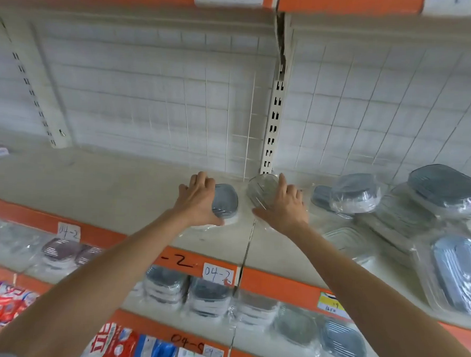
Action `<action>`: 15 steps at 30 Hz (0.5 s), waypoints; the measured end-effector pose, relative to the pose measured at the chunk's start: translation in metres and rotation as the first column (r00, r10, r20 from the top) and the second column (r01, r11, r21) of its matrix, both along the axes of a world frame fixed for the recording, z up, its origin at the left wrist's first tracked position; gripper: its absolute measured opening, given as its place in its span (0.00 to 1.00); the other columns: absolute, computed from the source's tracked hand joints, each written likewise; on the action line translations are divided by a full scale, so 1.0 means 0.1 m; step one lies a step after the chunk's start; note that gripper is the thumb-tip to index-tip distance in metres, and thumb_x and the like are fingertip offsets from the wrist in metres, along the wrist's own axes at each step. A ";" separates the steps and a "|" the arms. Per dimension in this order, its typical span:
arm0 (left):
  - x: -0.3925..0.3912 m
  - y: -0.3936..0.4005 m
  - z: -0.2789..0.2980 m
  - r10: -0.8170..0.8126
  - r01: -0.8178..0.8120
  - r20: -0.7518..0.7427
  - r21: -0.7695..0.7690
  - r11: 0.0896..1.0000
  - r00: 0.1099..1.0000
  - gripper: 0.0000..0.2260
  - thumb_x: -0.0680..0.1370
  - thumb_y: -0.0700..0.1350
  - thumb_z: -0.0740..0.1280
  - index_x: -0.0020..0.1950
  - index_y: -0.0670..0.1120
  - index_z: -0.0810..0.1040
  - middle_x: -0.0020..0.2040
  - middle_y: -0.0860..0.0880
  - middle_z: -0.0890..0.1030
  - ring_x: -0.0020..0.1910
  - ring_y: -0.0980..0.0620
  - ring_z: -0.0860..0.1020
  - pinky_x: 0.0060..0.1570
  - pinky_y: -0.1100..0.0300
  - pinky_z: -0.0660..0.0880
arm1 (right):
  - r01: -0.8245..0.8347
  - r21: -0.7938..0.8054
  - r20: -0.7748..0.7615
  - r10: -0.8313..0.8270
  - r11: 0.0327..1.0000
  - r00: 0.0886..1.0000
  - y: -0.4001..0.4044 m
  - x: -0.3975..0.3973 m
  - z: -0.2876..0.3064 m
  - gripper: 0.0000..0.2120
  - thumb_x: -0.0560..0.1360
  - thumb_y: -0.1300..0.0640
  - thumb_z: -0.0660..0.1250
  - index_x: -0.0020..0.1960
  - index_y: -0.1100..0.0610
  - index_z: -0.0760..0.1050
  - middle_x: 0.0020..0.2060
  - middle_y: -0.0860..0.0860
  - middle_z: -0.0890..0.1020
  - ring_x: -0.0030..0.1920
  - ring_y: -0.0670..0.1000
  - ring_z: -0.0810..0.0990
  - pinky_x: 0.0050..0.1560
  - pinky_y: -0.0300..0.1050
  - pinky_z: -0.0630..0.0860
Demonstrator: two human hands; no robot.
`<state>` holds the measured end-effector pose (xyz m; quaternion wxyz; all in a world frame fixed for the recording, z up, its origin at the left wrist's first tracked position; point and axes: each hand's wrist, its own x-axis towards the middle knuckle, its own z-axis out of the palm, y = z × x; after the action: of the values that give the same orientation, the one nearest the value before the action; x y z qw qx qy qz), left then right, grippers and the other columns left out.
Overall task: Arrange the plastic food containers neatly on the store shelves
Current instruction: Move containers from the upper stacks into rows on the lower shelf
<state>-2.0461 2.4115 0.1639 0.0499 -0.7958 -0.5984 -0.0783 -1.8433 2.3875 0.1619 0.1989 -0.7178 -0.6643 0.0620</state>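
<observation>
- The left hand (198, 197) curls over a grey-lidded container (225, 202), hiding its near side.
- The right hand (286, 205) cups a clear container (262, 186) tilted on edge; the grip underneath cannot be made out.
- Both sit near the back of the pale shelf (105, 188), by the slotted upright (274, 125).
- Wrapped containers (432, 205) crowd the shelf's right end, blurred.

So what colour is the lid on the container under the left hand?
Grey-blue, on the container under the left hand; head view.
</observation>
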 end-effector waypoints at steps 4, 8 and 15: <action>0.22 -0.28 0.10 0.057 -0.067 0.072 0.149 0.987 0.996 0.38 0.62 0.62 0.74 0.63 0.43 0.66 0.59 0.46 0.64 0.60 0.46 0.64 0.54 0.51 0.66 | -0.069 0.187 0.001 0.070 0.980 0.998 -0.16 0.19 0.20 0.49 0.69 0.41 0.69 0.76 0.56 0.42 0.68 0.58 0.63 0.68 0.59 0.60 0.67 0.53 0.61; 0.49 -0.70 0.08 0.057 -0.088 0.126 0.262 0.961 0.990 0.39 0.62 0.61 0.75 0.65 0.42 0.67 0.59 0.45 0.65 0.60 0.46 0.65 0.58 0.50 0.63 | -0.140 0.263 0.018 0.140 0.954 0.990 -0.49 0.56 0.17 0.49 0.69 0.41 0.70 0.77 0.57 0.44 0.68 0.57 0.62 0.68 0.59 0.61 0.67 0.54 0.61; 0.95 -1.58 -0.18 0.114 -0.169 0.195 0.293 0.941 0.974 0.41 0.60 0.60 0.77 0.65 0.41 0.69 0.60 0.43 0.68 0.59 0.43 0.67 0.57 0.48 0.63 | -0.230 0.308 0.087 0.214 0.923 0.973 -1.10 1.04 -0.01 0.49 0.67 0.41 0.71 0.76 0.60 0.49 0.67 0.57 0.64 0.67 0.58 0.62 0.66 0.53 0.61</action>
<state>-1.9514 2.2530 0.1464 0.1262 -0.7229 -0.6368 -0.2366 -1.7392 2.2775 0.1611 0.2858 -0.5981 -0.7475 -0.0419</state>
